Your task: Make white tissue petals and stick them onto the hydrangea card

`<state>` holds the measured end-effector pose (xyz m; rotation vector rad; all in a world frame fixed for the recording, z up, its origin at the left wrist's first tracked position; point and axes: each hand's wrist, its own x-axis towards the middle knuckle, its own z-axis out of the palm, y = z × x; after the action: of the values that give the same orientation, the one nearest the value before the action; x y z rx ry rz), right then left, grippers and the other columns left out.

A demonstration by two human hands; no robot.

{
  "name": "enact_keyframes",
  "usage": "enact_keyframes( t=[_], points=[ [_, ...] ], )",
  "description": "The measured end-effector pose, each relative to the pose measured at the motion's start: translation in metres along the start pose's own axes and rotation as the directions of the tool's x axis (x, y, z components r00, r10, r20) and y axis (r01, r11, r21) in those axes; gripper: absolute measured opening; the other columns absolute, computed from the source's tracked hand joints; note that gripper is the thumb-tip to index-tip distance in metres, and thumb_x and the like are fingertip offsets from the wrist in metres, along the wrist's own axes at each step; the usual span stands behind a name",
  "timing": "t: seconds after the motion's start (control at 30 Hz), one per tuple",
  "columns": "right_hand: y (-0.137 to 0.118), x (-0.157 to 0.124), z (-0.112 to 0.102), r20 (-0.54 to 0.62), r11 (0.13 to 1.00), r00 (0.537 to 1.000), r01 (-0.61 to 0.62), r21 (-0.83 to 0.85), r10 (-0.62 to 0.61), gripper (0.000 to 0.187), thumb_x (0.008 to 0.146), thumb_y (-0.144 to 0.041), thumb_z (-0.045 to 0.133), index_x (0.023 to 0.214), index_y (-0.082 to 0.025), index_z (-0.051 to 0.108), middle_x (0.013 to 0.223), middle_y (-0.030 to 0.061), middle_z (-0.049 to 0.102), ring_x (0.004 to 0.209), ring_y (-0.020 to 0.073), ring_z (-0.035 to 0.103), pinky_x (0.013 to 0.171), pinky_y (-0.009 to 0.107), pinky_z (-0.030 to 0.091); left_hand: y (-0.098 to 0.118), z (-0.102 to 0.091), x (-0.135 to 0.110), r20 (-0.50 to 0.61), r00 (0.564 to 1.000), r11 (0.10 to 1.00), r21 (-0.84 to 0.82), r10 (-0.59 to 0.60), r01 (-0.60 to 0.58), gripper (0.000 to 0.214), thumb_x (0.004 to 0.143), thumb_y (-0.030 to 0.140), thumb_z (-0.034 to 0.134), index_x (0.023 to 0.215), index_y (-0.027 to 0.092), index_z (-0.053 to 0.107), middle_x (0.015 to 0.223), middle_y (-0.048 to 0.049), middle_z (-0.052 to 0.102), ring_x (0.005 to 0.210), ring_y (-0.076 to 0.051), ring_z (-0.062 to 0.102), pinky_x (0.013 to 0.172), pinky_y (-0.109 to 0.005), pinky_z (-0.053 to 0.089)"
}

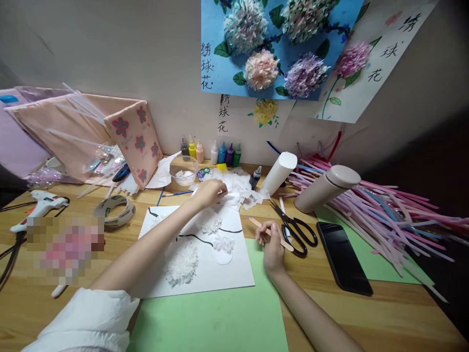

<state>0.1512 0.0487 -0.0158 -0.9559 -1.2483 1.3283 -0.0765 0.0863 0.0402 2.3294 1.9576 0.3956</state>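
Note:
My left hand point(211, 191) reaches across the white sheet point(234, 274), its fingers pinched at a pile of white tissue paper pieces point(240, 183). The fingertips partly hide the piece between them. In my right hand point(273, 247) a flat wooden craft stick point(287, 243) slants over the table, its tip at the upper left. Fluffy white paper clusters point(182, 266) sit on the sheet among black painted lines. A smaller cluster point(223, 243) touches a smooth white patch, perhaps glue, at its lower edge. My left forearm covers part of the sheet.
Black scissors point(293, 227) and a phone point(344, 256) lie right of my right hand. Two bottles point(326, 188), pipe cleaners point(384, 210) and small paint bottles point(222, 153) stand or lie behind. Tape point(115, 211) and a glue gun point(42, 208) are at left; green paper point(212, 320) lies in front.

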Motion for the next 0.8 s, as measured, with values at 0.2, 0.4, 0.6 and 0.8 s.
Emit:
enact_keyframes(
  t=[0.2, 0.4, 0.6, 0.8],
  points=[
    [0.000, -0.014, -0.004, 0.100, 0.995, 0.990, 0.101, -0.002, -0.100, 0.034, 0.092, -0.038, 0.033, 0.067, -0.020, 0.047, 0.053, -0.0027, 0.048, 0.047, 0.0114, 0.040, 0.047, 0.024, 0.030, 0.030, -0.040, -0.057, -0.024, 0.990, 0.813, -0.573, -0.136, 0.098, 0.020, 0.079, 0.033, 0.062, 0.077, 0.016, 0.070, 0.078, -0.0033, 0.070, 0.073, -0.013, 0.060, 0.067, -0.021, 0.042],
    [0.008, -0.039, -0.005, 0.372, 0.966, 0.895, 0.258, 0.021, -0.247, 0.043, 0.090, -0.041, 0.034, 0.058, -0.019, 0.053, 0.048, -0.0009, 0.045, 0.047, 0.0123, 0.040, 0.048, 0.027, 0.027, 0.056, -0.038, -0.124, 0.428, 0.902, 0.534, -0.751, -0.055, 0.389, 0.020, 0.071, 0.033, 0.068, 0.077, 0.014, 0.072, 0.076, -0.0038, 0.072, 0.070, -0.013, 0.061, 0.066, -0.020, 0.043],
    [0.005, -0.051, 0.003, 0.401, 0.997, 0.915, 0.072, -0.028, -0.055, 0.049, 0.091, -0.045, 0.028, 0.056, -0.019, 0.051, 0.047, -0.0007, 0.043, 0.042, 0.0117, 0.036, 0.043, 0.026, 0.026, 0.070, -0.014, -0.132, 0.470, 0.878, 0.799, -0.493, -0.087, 0.343, 0.014, 0.073, 0.021, 0.060, 0.079, 0.019, 0.072, 0.075, -0.0012, 0.071, 0.065, -0.012, 0.060, 0.058, -0.019, 0.037],
    [0.005, -0.047, 0.005, 0.492, 0.976, 0.864, 0.001, -0.219, 0.109, 0.044, 0.093, -0.046, 0.030, 0.067, -0.019, 0.053, 0.050, -0.0020, 0.046, 0.045, 0.0109, 0.041, 0.046, 0.024, 0.030, 0.068, -0.009, -0.125, 0.408, 0.904, 0.905, -0.325, -0.128, 0.275, 0.019, 0.073, 0.020, 0.054, 0.077, 0.022, 0.072, 0.074, -0.0013, 0.070, 0.064, -0.013, 0.058, 0.055, -0.021, 0.034]
  ],
)
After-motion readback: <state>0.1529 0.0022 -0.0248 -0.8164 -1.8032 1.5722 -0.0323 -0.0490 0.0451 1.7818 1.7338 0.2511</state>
